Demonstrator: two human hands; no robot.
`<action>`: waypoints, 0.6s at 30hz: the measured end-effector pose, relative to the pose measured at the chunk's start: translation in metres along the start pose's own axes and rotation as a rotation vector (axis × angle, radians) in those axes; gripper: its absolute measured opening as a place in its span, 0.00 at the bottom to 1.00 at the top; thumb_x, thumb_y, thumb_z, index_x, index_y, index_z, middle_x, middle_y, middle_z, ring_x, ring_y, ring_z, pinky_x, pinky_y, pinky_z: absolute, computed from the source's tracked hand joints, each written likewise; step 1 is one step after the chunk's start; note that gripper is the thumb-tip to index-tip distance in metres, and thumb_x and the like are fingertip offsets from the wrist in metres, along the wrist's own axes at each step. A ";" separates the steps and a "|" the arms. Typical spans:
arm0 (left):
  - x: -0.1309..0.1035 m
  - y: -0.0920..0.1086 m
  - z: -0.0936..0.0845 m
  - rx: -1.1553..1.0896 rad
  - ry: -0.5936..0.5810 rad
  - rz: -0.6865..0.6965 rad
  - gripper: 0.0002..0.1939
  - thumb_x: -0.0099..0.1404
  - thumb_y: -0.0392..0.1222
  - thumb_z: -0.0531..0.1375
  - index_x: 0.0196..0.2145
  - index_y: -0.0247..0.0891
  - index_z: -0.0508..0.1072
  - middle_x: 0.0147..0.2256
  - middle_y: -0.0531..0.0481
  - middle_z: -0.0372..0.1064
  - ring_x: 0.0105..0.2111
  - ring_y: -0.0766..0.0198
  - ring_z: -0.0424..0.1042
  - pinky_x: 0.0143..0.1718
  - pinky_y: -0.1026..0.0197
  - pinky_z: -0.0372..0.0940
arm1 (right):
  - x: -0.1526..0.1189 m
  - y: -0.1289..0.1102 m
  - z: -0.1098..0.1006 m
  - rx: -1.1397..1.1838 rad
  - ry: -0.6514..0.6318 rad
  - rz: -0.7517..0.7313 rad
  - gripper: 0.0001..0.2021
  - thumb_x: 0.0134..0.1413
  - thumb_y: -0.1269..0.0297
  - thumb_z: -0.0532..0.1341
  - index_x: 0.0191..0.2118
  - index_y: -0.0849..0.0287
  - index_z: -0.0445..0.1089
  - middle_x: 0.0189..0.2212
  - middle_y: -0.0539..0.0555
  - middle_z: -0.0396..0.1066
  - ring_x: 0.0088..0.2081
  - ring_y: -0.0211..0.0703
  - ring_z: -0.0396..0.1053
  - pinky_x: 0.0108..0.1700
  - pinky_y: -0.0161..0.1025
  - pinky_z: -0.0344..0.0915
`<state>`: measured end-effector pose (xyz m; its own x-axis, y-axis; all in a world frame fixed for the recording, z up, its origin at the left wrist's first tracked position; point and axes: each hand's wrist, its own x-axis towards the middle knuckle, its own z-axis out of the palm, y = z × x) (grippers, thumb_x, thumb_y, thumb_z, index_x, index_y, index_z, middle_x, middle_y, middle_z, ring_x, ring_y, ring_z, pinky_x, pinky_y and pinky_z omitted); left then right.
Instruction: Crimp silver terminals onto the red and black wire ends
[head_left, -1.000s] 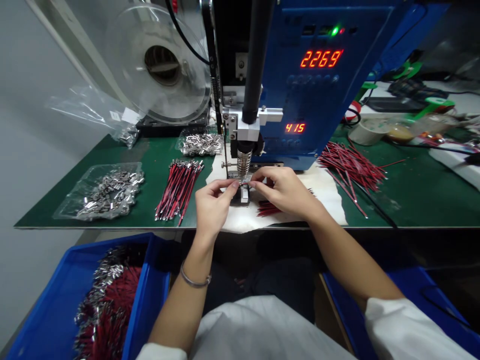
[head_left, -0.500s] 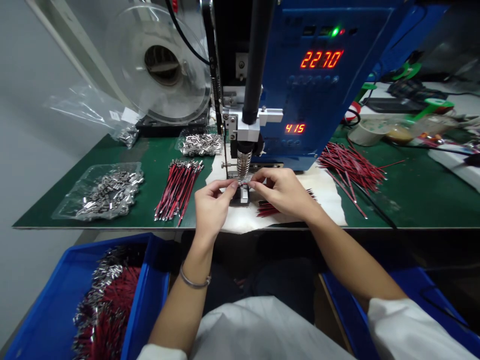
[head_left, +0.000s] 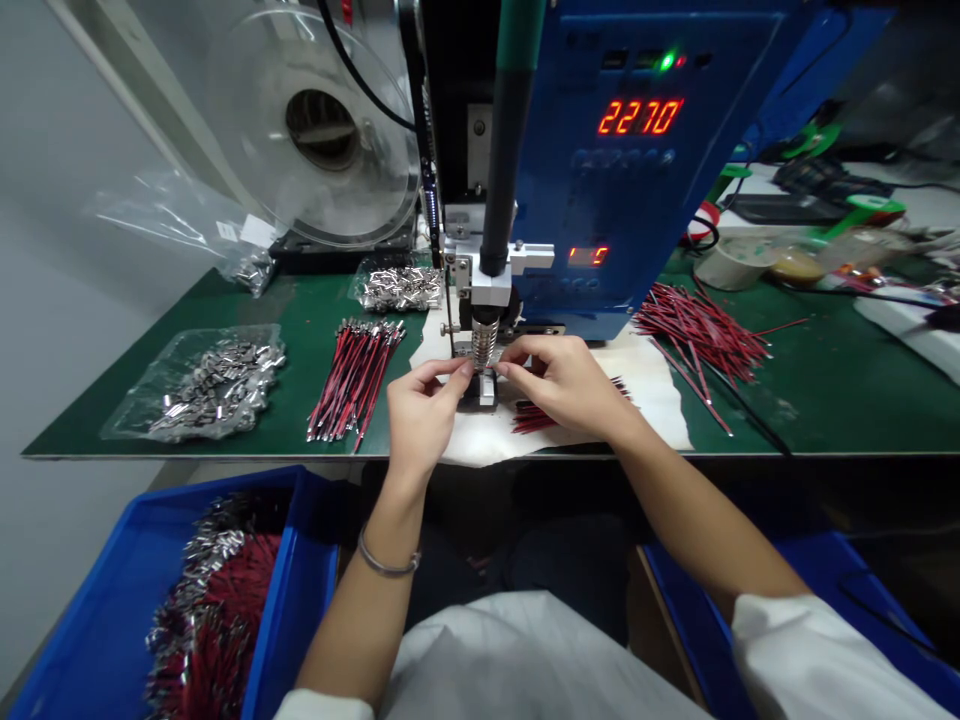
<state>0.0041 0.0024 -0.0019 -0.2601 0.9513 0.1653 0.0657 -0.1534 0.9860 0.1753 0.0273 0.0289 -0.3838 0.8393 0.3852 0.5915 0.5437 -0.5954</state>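
My left hand (head_left: pixel 425 410) is closed in a pinch just left of the soldering head (head_left: pixel 485 335). The tiny piece at its fingertips is too small to name. Opposite it, my right hand (head_left: pixel 559 385) pinches what looks like a thin red wire at the fixture (head_left: pixel 486 388), under the spring-wrapped tip. Most of that wire is hidden by the fingers. Beneath my right hand lies a small bundle of red and black wires (head_left: pixel 531 418) on a sheet of paper (head_left: pixel 480 450).
Left on the green table (head_left: pixel 300 290) are wires with metal ends (head_left: pixel 354 385) and bags of small metal parts (head_left: pixel 217 385), (head_left: pixel 397 285). More wires (head_left: pixel 705 330) lie right of the blue machine (head_left: pixel 600 200). A blue bin (head_left: pixel 300 540) stands below left.
The soldering head has come down toward the fixture between my fingertips. The lower red display has changed. Both hands stay nearly where they were.
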 end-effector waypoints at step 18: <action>0.000 0.001 0.000 0.000 -0.002 -0.008 0.12 0.54 0.47 0.67 0.32 0.37 0.81 0.22 0.50 0.69 0.20 0.69 0.59 0.22 0.65 0.52 | -0.001 0.001 0.000 -0.002 0.003 -0.014 0.06 0.56 0.67 0.59 0.32 0.61 0.73 0.29 0.52 0.75 0.28 0.38 0.68 0.31 0.34 0.59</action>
<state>0.0044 0.0019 -0.0010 -0.2585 0.9531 0.1572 0.0631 -0.1458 0.9873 0.1757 0.0272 0.0280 -0.3903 0.8314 0.3956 0.5875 0.5557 -0.5883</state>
